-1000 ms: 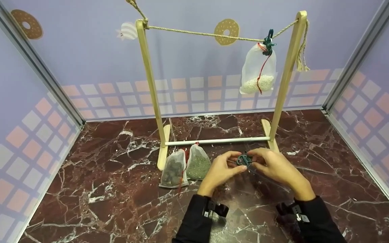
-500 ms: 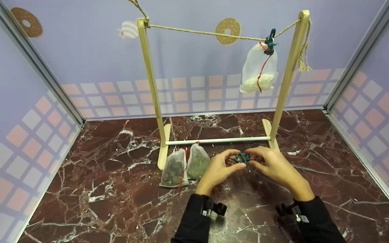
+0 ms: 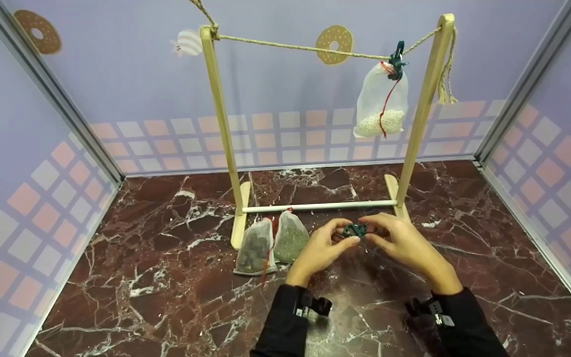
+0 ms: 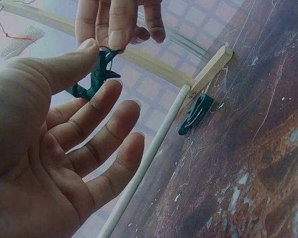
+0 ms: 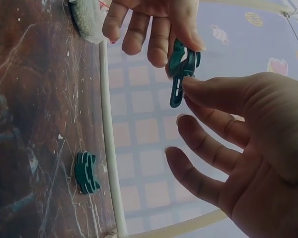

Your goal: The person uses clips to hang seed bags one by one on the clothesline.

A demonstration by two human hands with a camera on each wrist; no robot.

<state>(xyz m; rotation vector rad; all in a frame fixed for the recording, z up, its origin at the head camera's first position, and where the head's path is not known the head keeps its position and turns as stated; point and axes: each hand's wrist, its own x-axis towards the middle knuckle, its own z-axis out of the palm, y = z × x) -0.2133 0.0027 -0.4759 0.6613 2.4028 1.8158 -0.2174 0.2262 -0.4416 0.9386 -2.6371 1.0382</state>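
Between the two hands a dark green plastic clip (image 3: 355, 229) is held above the table, just in front of the stand's lower bar. My left hand (image 3: 321, 248) pinches one end of this clip (image 4: 95, 82) between thumb and index finger, its other fingers loosely bent. From the opposite side my right hand (image 3: 403, 242) pinches the clip's other end (image 5: 177, 94) with thumb and forefinger. A second green clip (image 5: 87, 172) lies on the marbled table beneath, seen in both wrist views; the hands hide it from the head view.
A wooden stand (image 3: 221, 114) with a rope (image 3: 285, 47) rises behind the hands. From the rope hangs a white mesh bag (image 3: 380, 106) of pale grains, fixed by a green clip (image 3: 396, 63). Two filled mesh bags, one dark (image 3: 256, 248) and one green (image 3: 291, 240), lie left of the hands.
Both hands have shifted slightly away from the body with the clip, which has turned a little between the fingers. The bags and stand stay put.
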